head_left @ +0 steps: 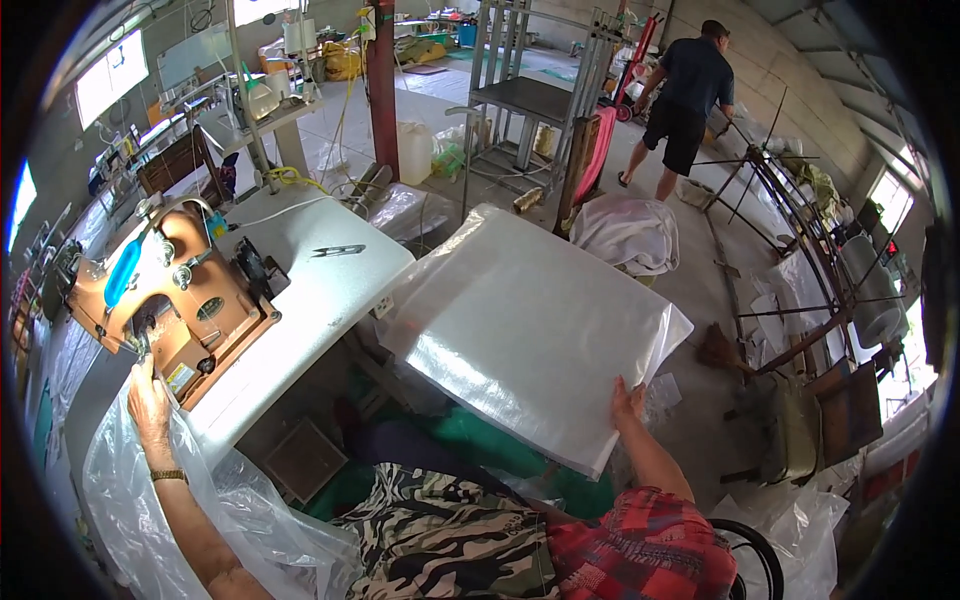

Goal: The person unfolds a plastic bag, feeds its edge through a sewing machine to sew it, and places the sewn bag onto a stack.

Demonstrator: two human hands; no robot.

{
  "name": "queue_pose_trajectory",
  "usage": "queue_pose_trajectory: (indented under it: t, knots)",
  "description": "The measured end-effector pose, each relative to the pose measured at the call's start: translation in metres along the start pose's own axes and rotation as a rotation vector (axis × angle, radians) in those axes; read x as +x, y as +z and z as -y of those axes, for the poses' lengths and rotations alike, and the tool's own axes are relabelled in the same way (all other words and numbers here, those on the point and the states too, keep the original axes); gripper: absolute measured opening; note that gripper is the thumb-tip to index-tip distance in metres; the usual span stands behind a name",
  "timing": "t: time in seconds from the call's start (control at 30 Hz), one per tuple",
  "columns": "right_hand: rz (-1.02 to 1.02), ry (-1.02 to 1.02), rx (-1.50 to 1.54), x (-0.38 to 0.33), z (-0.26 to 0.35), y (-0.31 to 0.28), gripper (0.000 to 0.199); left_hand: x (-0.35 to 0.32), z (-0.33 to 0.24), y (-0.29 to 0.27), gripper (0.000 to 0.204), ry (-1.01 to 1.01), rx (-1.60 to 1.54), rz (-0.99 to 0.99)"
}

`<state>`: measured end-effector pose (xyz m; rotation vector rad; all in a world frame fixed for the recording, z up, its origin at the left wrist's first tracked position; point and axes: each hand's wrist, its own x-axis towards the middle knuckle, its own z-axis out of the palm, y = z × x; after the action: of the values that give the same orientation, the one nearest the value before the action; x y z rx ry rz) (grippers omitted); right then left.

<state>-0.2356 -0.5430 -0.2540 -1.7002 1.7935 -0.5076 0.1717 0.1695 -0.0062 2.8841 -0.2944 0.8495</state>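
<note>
1. The left hand (pixel 148 405) rests flat on clear plastic sheet (pixel 150 500) at the near end of the white sewing table (pixel 320 290). Its fingers are pressed together and point up toward the needle part of the orange sewing machine (pixel 175 300). The fingertips sit just beside the machine's foot.
2. A thin band sits on the left wrist.
3. The clear plastic sheet lies over the table edge and hangs down in a crumpled heap beside the person's left arm.
4. The right hand (pixel 628 403) grips the near edge of a big flat stack of white plastic bags (pixel 530 330). The thumb lies on top of the stack. The other fingers are under it, so I cannot tell how they sit.
5. The stack is held up in the air, to the right of the table, over the floor. Its far left corner is close to the table's edge. It is shiny and tilts a little.
6. A small pair of thread snips (pixel 338 250) lies on the table top, well away from both hands.
7. The person's lap shows at the bottom, with striped cloth and red checked cloth.
8. Another person (pixel 685 95) in dark clothes stands far off, near a metal frame, with their back turned.
9. A heap of white cloth (pixel 630 235) lies on the floor beyond the stack.
</note>
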Motion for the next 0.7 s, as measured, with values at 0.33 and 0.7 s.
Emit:
queue_pose_trajectory:
  t: [0.33,0.7]
  knots:
    - [-0.014,-0.042,-0.076,0.008,-0.007,0.005,0.097,0.000,0.001,0.002,0.037,0.019,-0.037,-0.029]
    - [-0.068,-0.078,-0.070,0.021,-0.022,0.008,0.097,0.004,0.001,0.006,0.037,0.055,-0.026,-0.037]
